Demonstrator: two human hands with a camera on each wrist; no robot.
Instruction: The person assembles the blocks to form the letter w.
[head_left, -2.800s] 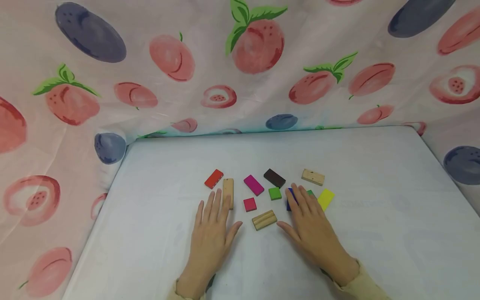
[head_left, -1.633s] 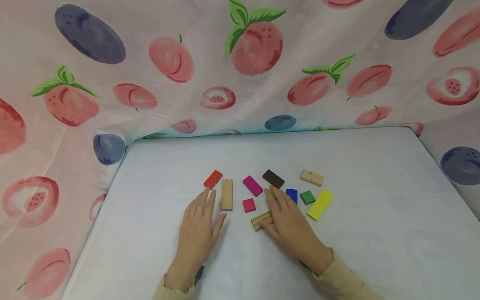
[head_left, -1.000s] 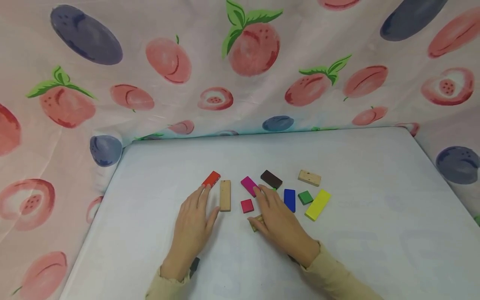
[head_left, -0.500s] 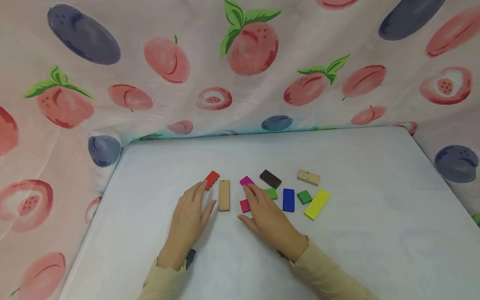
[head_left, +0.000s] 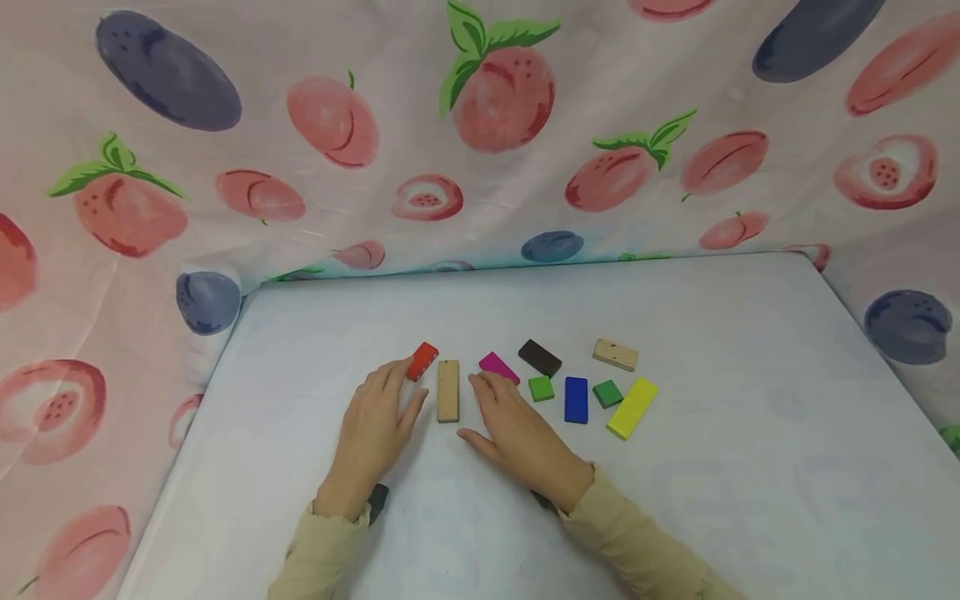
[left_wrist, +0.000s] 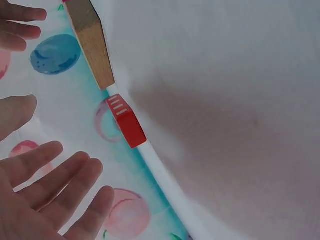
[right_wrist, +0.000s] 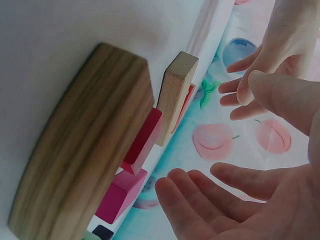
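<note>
Left hand: fingers loosely extended, thumb spread wide, beside the red block. Right hand: fingers loosely extended, thumb wide, at the near side of the magenta block. Plain wooden block lies between the hands. To the right: light green block, blue block, dark green block, yellow block. Far side: dark brown block.

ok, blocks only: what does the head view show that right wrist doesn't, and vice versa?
Head only: blue block, yellow block, speckled wooden block.
Right wrist only: striped wooden block, crimson block.
Both: plain wooden block, red block, magenta block, dark brown block.
Can't tell: whether right wrist's green sliver is the light green block or dark green block.
</note>
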